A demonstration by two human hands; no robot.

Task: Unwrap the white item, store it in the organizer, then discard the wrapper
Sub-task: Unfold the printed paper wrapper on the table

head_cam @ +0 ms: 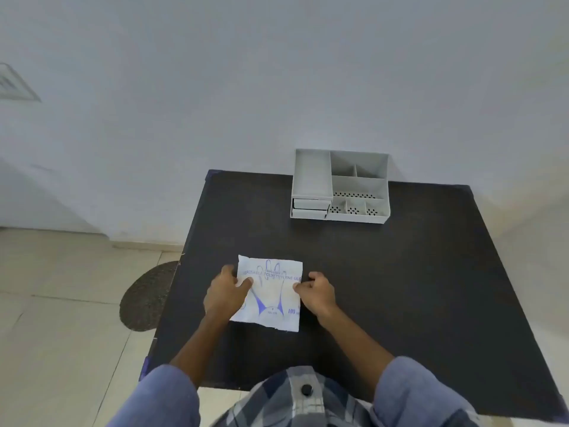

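Note:
A flat white packet with blue print of a glove lies on the black table, near its front left. My left hand pinches the packet's left edge, thumb on top. My right hand pinches the right edge with fingers curled. The grey organizer stands at the table's back edge against the wall, with one long tray on its left, several small compartments on its right and two drawers below. Its compartments look empty.
The table stands against a white wall. To its left is tiled floor with a round dark mat partly under the table edge. A vent shows at far left.

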